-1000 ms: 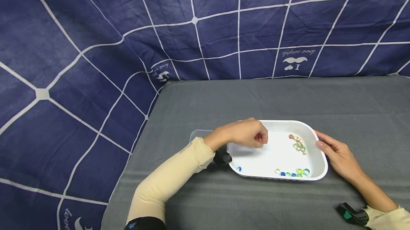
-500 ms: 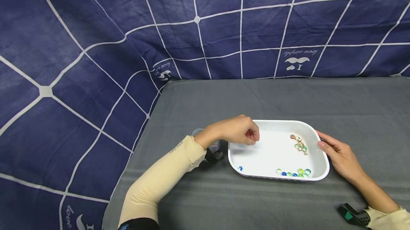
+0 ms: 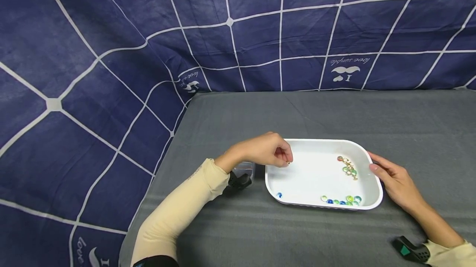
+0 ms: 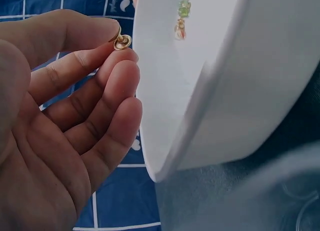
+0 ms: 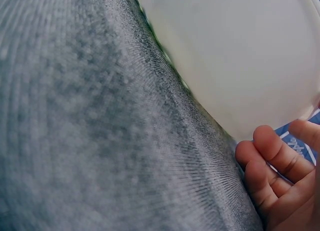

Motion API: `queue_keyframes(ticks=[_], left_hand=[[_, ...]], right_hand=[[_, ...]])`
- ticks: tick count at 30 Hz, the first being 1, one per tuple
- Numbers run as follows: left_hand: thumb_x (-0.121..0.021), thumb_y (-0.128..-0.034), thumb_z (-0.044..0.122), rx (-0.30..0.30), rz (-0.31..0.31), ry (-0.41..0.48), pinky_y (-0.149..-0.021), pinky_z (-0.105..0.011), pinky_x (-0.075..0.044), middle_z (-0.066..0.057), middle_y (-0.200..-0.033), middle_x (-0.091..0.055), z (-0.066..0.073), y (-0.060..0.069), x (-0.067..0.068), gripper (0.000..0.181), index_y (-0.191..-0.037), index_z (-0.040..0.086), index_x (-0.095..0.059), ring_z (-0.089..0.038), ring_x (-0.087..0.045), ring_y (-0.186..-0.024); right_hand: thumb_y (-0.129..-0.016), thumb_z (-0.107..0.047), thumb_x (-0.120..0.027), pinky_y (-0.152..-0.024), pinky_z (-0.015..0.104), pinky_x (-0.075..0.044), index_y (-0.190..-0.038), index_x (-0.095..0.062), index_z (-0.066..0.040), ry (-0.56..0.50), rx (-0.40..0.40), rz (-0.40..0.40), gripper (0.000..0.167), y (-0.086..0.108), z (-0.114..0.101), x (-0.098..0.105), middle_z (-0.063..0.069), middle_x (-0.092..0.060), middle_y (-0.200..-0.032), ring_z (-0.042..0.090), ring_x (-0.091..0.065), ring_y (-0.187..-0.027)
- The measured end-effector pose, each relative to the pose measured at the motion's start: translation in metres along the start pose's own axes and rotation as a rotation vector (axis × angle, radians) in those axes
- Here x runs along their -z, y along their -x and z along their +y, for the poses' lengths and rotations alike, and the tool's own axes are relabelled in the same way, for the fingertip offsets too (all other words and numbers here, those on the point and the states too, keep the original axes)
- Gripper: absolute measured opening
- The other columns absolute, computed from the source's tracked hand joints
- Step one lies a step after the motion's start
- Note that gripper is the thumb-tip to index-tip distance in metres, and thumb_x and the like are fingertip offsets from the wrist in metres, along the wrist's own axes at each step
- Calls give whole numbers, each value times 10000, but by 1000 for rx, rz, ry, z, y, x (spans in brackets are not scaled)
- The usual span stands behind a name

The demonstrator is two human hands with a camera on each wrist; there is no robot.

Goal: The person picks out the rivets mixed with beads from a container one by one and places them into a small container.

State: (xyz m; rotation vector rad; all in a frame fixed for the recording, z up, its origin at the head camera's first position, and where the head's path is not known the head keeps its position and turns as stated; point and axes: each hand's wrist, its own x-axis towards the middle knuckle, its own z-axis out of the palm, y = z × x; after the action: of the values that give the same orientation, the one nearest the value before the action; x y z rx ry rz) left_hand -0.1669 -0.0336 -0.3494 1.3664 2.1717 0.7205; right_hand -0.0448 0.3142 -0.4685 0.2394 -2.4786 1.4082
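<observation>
Count: 1 white tray (image 3: 308, 176), 2 hands, 1 clear box (image 3: 243, 168). L hand (image 3: 265, 150) has 1 small gold charm (image 4: 122, 42) pinched betw. thumb & index tips, over tray's far L corner; other fingers loosely bent, free of it. R hand (image 3: 395, 178) grips tray's R end, thumb at rim, fingers along outside wall.

In tray: 1 blue bead (image 3: 279, 195) alone at near L corner; approx. 8 beads (image 3: 349, 198) along near wall toward R, mixed blue, green, teal, some touching so count not exact. Nr R end, 1 clump of gold charms (image 3: 348, 168) w/ green & red bits, overlapping, too small to count.

Around: tray sits on grey-covered counter (image 3: 230, 234); navy cloth (image 3: 256, 44) w/ white grid behind & at L. 2 cream sleeves (image 3: 178, 213), 1 black wrist unit (image 3: 239, 180) on L, 1 more (image 3: 409, 249) on R. In the way: L hand hides tray's far L corner; L wrist + its unit cover part of box, just L of tray.

Vs. 0.5 s ago: L hand a bit further L, nearer tray's L rim, charm w/ it; box's visible part looks diff. R hand, tray, beads, clump: same spots.
</observation>
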Motion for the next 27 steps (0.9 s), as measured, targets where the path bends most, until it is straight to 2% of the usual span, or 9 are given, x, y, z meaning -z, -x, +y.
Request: queue_keyframes(ticks=[6,14,17,23,27], left_hand=[[-700,-871,29,-1,25,37,-708,-174,-501,36,-791,-666,-4,10,3,61,-924,43,-726,-25,-588,-716],[-714,-856,18,28,87,81,-704,-186,-516,33,-783,-670,-11,27,5,74,-929,25,-726,-17,-594,-713],[-719,-849,19,43,114,90,-700,-186,-514,36,-779,-668,-14,32,5,81,-928,31,-729,-20,-595,-711],[-717,-846,20,59,131,87,-684,-185,-503,41,-774,-659,-18,43,4,83,-928,33,-729,-18,-584,-710],[-705,-844,12,71,148,86,-687,-196,-512,36,-776,-665,-20,53,6,86,-925,26,-729,-26,-594,-712]], right_hand=[[-983,6,-546,-731,46,-415,-1401,-560,-85,-16,6,-2,428,0,0,0,-345,-552,-1150,-166,-534,-980],[-984,-15,-556,-692,61,-424,-1378,-596,-190,-14,2,11,433,-2,-1,1,-349,-569,-1102,-153,-549,-916],[-980,-20,-565,-704,52,-412,-1379,-595,-178,1,-4,11,430,-3,-2,1,-360,-559,-1097,-169,-535,-926],[-985,-36,-568,-721,43,-400,-1390,-579,-114,19,-19,1,413,-1,-1,0,-371,-538,-1112,-186,-515,-958],[-984,-19,-562,-730,41,-403,-1393,-577,-122,2,-12,2,422,0,0,0,-363,-543,-1127,-182,-517,-974]])
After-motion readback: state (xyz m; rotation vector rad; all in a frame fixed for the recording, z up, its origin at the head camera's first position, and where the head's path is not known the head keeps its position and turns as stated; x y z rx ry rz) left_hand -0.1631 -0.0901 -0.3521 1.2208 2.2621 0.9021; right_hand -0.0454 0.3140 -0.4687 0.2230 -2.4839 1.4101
